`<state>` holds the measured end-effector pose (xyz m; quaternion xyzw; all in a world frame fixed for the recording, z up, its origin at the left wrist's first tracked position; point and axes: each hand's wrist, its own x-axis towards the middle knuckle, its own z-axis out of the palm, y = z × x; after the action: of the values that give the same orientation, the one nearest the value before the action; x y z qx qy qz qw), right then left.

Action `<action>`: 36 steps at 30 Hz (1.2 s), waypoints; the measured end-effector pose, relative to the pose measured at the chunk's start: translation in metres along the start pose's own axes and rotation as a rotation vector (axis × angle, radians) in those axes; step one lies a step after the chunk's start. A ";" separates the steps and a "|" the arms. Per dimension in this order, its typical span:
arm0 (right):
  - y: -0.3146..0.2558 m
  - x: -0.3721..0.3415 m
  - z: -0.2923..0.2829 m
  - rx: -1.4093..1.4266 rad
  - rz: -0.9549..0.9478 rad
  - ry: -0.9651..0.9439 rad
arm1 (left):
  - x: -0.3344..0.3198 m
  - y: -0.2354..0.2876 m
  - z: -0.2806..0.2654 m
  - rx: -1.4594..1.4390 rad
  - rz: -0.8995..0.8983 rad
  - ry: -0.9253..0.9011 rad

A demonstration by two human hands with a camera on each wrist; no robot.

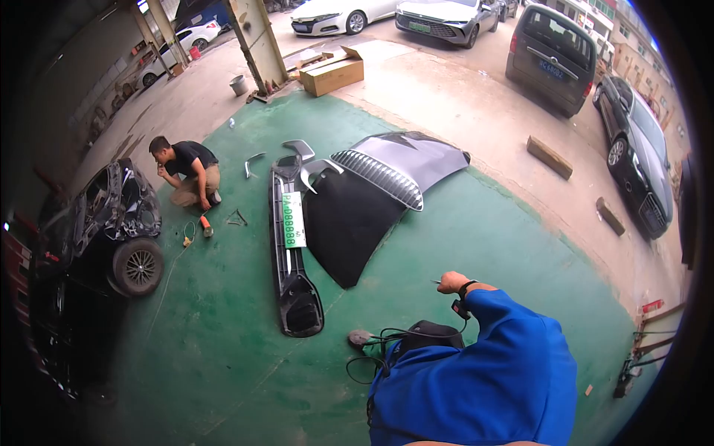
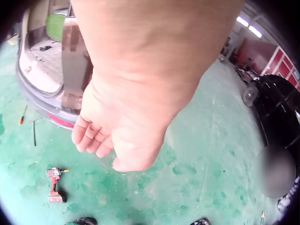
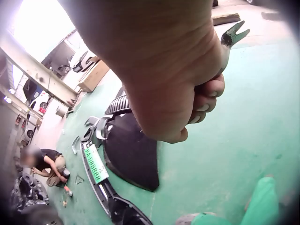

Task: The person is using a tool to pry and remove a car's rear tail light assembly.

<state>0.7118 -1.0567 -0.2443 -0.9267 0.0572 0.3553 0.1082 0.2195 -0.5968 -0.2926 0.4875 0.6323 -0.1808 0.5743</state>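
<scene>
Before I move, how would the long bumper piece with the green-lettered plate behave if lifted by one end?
The long bumper piece would likely flex or sag, being long and narrow. It looks fairly light for its length, seeming more an open shell than a solid block. Its edge might scrape the black panel lying close beside it.

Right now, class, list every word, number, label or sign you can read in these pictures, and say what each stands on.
"PA D88888": on the green-and-white plate on the loose bumper. Any mark between A and D, and the small emblem, are unclear.
Too small or blurred to read: the plates on the parked van, silver car and dark car; any markings on the red power tool.
</scene>
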 end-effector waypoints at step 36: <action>-0.411 -0.079 0.132 0.162 0.262 -0.058 | 0.209 0.226 -0.456 -0.021 0.083 0.305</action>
<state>0.6431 -0.6242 -0.2209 -0.8890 0.2030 0.3871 0.1369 0.1834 -0.0481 -0.2814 0.5292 0.6932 -0.0743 0.4837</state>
